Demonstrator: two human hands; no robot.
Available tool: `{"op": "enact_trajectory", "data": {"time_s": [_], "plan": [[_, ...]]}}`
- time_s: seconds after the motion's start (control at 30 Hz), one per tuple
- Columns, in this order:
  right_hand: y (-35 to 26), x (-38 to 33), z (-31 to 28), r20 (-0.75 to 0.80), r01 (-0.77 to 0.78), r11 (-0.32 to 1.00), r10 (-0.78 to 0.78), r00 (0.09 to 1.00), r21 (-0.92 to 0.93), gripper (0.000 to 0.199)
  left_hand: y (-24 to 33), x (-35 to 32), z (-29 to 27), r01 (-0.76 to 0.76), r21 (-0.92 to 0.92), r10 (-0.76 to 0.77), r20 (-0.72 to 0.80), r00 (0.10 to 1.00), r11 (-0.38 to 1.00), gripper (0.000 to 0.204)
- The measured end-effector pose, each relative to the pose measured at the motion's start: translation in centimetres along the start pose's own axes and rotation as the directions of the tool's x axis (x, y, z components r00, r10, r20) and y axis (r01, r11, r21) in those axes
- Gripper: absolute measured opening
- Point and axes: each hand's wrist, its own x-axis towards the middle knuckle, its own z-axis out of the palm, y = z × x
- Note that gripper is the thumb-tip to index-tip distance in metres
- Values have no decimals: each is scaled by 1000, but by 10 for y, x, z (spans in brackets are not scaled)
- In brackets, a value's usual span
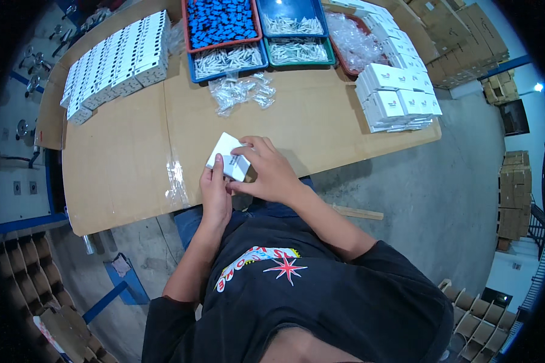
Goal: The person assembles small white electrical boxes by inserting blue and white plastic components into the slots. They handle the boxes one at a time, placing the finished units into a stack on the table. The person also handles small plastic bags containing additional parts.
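Above the near edge of the cardboard-covered table, both of my hands hold a small white box point(224, 147) with dark print on one side. My left hand point(215, 192) grips it from the near left, thumb along its face. From the right, my right hand point(269, 171) curls its fingers over the top and side, with the thumb low near the box's end. Whether that end flap is open is hard to make out. Beyond my hands lies a pile of small clear plastic bags point(241, 92) with pale contents.
Rows of white boxes point(118, 63) stand at the far left, and more are stacked point(393, 97) at the right. Between them sit a red tray point(186, 27) of blue pieces, blue point(195, 74) and green point(303, 63) trays of white parts, and a bin of clear bags point(354, 39).
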Motion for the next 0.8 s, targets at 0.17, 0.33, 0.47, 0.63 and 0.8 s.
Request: {"op": "enact_trajectory", "data": {"time_s": [0.17,0.33,0.47,0.63,0.8], "plan": [[24,-20,-15,-109,-38,996,46,993,76,57,-8,-1,17,118,22,-120,185,975,993,47],[81,-34,-68,-441,-152,978,74,894,-144,57,-20,-2,22,-20,335,-72,259,963,942,61],[140,-48,-143,-681,-308,889,-6,732,-339,52,-28,1,2,119,405,-234,247,940,907,56],[187,-62,-206,-729,-463,715,-95,678,-524,47,-34,4,-12,185,488,-322,214,922,853,52],[206,-64,-218,-706,-548,559,-98,702,-622,49,-34,6,-8,170,518,-326,226,918,839,50]]}}
